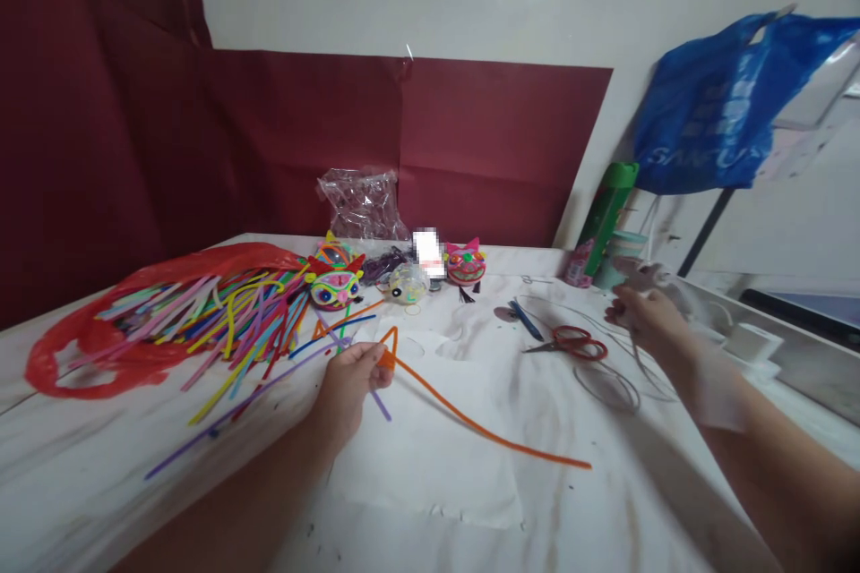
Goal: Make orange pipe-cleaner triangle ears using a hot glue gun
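My left hand (356, 380) pinches an orange pipe cleaner (463, 412) near its bent, triangular end. The long tail of the pipe cleaner runs right across a white sheet (430, 466). My right hand (645, 318) is stretched out to the far right, with its fingers closed around a pale, blurred thing I cannot make out. A grey cord (611, 389) lies below that hand. Red-handled scissors (571, 343) and a blue pen-like tool (525, 320) rest between the hands. Purple pipe cleaners (248, 412) lie beside my left hand.
A red plastic bag (73, 376) spills many coloured pipe cleaners at left. Colourful animal-head crafts (336, 282) and a pink one (465, 262) stand at the back, near clear plastic wrap (363, 201). A green can (610, 215) stands right, under a hanging blue bag (718, 107).
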Tool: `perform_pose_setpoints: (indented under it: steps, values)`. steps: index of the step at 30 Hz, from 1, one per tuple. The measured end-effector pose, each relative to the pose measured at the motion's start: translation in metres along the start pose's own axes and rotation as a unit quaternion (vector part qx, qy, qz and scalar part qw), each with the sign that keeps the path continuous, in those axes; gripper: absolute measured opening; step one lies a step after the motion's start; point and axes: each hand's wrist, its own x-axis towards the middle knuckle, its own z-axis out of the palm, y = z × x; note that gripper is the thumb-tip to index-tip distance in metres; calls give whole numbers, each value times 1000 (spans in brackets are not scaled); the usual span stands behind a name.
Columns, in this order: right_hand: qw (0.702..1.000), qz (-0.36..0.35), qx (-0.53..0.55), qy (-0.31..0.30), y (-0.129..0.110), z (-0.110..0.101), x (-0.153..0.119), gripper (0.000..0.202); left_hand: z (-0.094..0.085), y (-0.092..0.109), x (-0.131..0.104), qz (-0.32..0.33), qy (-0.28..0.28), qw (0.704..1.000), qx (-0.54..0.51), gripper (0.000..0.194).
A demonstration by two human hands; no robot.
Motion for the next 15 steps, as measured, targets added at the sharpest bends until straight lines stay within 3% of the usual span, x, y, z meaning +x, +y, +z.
perform_pose_setpoints:
  steps: [3,4,6,9,11,13,15]
  values:
    - [986,-25,122,-107,-34,-3,-28,29,1,0,1,5,10,1000,5,26]
    - [963,-6,219,-156,-46,-3,-42,28,1,-1,1,9,10,1000,4,25]
    - [922,23,305,-238,-65,0,-78,26,2,-1,0,17,8,1000,4,23]
    - [910,-27,264,-319,-84,9,-135,31,3,-1,-2,29,7,1000,11,20]
    - [883,-82,277,-369,-89,16,-167,33,4,0,-4,36,4,999,13,18]
    - [861,-127,284,-403,-89,23,-189,34,4,1,-6,45,-6,999,11,17]
    - [859,-147,264,-413,-85,30,-202,32,5,3,-8,51,-19,998,6,17]
